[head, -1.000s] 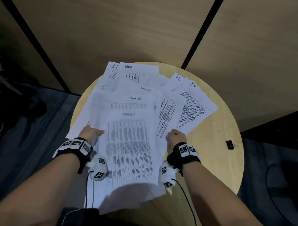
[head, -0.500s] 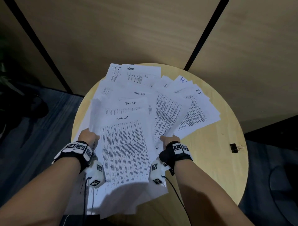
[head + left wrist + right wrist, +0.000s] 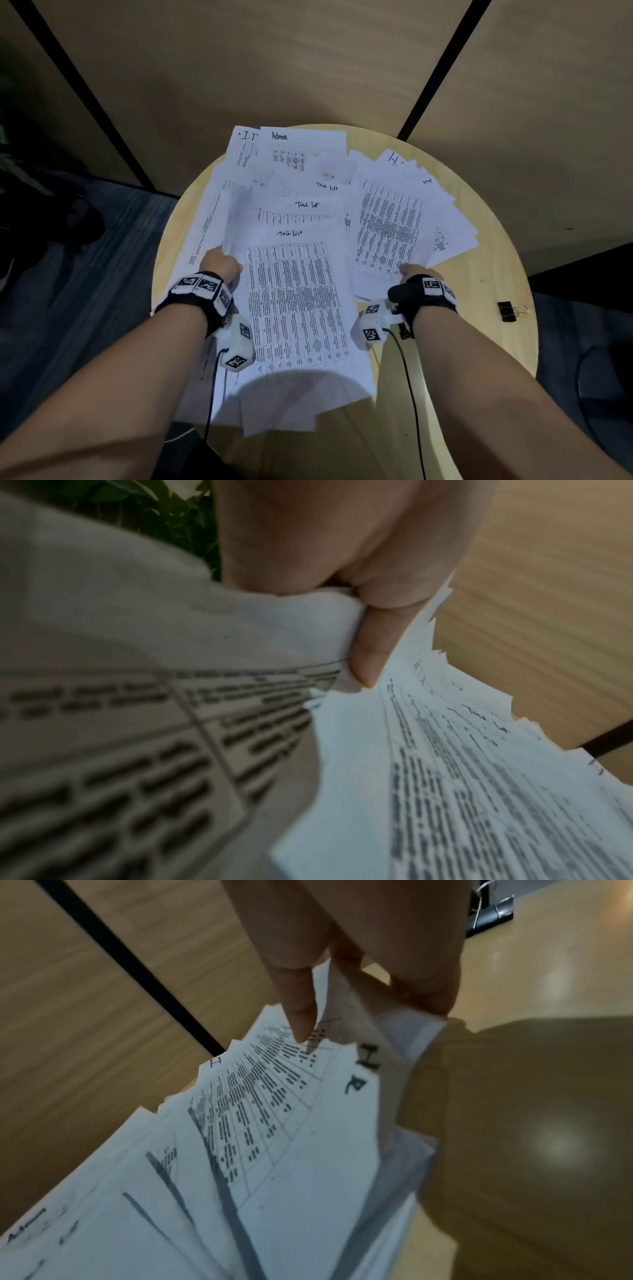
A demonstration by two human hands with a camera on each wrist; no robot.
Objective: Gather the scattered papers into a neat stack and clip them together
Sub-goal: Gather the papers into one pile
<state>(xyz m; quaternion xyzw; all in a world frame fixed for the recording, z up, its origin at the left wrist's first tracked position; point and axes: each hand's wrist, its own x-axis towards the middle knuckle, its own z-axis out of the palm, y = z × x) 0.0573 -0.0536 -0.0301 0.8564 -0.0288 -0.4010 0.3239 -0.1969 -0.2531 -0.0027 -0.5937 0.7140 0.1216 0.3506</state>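
Note:
Several white printed papers (image 3: 298, 291) lie fanned and overlapping across a round wooden table (image 3: 479, 308). Some carry handwritten headings such as "Task list", "Admin", "IT" and "HR". My left hand (image 3: 221, 263) grips the left side of the sheets, its thumb (image 3: 368, 653) curled over their edge. On the right side of the fan my right hand (image 3: 416, 272) pinches sheets (image 3: 308, 1123) between thumb and fingers (image 3: 301, 1015). A black binder clip (image 3: 507, 311) lies alone on the table to the right of my right hand, also visible in the right wrist view as the clip (image 3: 493, 912).
Wood-look wall panels (image 3: 274, 68) with dark seams stand right behind the table. Dark carpet (image 3: 85, 274) surrounds it, with green plant leaves (image 3: 143, 515) off to the left. Sheets overhang the table's near edge toward my body.
Both hands have pulled the outer sheets inward. The right-hand group has swung closer to the middle pile, and the fan is narrower than a second ago.

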